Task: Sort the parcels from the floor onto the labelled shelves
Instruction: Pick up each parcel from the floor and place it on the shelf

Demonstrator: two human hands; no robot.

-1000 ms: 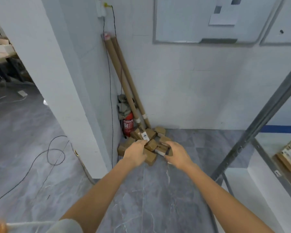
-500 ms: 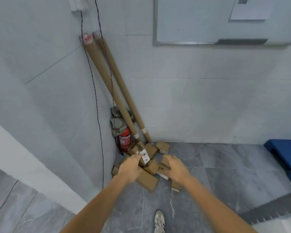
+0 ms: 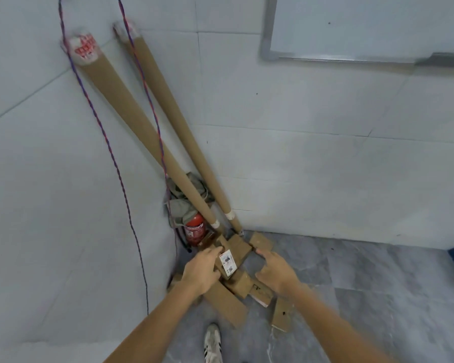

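Since half a second ago the pile of parcels (image 3: 227,303) shows nearer, and the right hand (image 3: 275,272) has spread its fingers; it holds nothing above the pile's right side. The left hand (image 3: 202,269) curls its fingers round the left edge of the labelled parcel (image 3: 230,262) on top. The pile lies in the corner of the floor (image 3: 364,284), at the foot of two leaning cardboard tubes (image 3: 131,113), beside a red fire extinguisher (image 3: 194,229).

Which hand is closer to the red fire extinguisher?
Left. The left hand grips a labelled brown cardboard parcel just beside the red fire extinguisher; the right hand is farther right.
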